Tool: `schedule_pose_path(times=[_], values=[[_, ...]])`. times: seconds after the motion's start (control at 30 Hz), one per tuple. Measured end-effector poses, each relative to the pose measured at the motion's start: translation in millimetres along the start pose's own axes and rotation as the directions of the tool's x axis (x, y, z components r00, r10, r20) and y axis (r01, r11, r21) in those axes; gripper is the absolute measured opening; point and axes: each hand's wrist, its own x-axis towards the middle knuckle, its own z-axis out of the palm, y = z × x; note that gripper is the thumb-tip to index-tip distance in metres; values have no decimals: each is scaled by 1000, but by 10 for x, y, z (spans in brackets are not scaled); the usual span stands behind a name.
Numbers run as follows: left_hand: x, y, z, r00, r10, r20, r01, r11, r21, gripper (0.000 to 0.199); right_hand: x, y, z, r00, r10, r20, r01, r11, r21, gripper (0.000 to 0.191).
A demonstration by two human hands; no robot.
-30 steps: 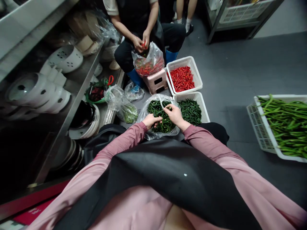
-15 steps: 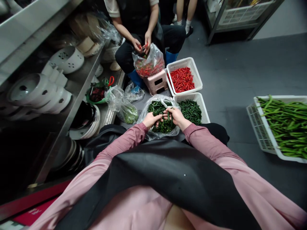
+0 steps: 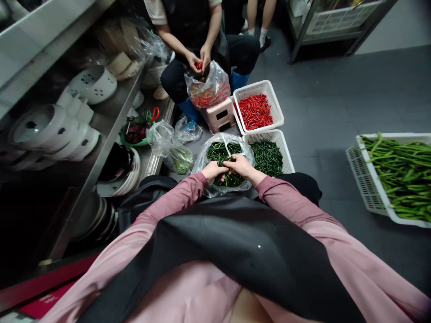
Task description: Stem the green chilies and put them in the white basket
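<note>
Dark green chili peppers (image 3: pixel 218 150) fill an open clear plastic bag (image 3: pixel 201 158) in front of my knees. Over the bag, my left hand (image 3: pixel 214 171) is closed around a few green chilies (image 3: pixel 222 160). My right hand (image 3: pixel 239 165) meets it from the right, its fingers pinched on the same chilies; the fingertips are partly hidden. Right behind the bag stands a white basket (image 3: pixel 287 152) holding more green chilies without visible stalks. A second white basket (image 3: pixel 278 105) beyond it holds red chilies (image 3: pixel 254 112).
Across from me a seated person's hands (image 3: pixel 201 62) work red chilies over a bag (image 3: pixel 208 87) on a pink stool (image 3: pixel 220 115). Metal shelving with white pots (image 3: pixel 50 130) runs along the left. A basket of long green peppers (image 3: pixel 400 179) stands at right.
My right hand has moved left and slightly down, so both hands now touch over the bag. The other person's hands have drawn together.
</note>
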Motion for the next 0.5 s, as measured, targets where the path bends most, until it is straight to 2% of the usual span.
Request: schedule_pose_path(times=[0.07, 0.2, 0.33, 0.5], values=[[-7, 28, -9, 1000, -11, -3, 11, 999, -40, 27, 24, -1, -29, 992, -59, -111, 46, 992, -116, 20], [-28, 72, -60, 995, -94, -19, 91, 988, -123, 24, 108, 44, -140, 932, -254, -258, 161, 929, -334, 21], [-32, 71, -114, 991, -133, -6, 130, 977, -169, 24, 166, 83, -216, 895, -288, -341, 176, 930, -323, 23], [-26, 18, -150, 992, -125, 16, 126, 976, -180, 20, 183, 87, -244, 852, -285, -440, 177, 946, -271, 23]])
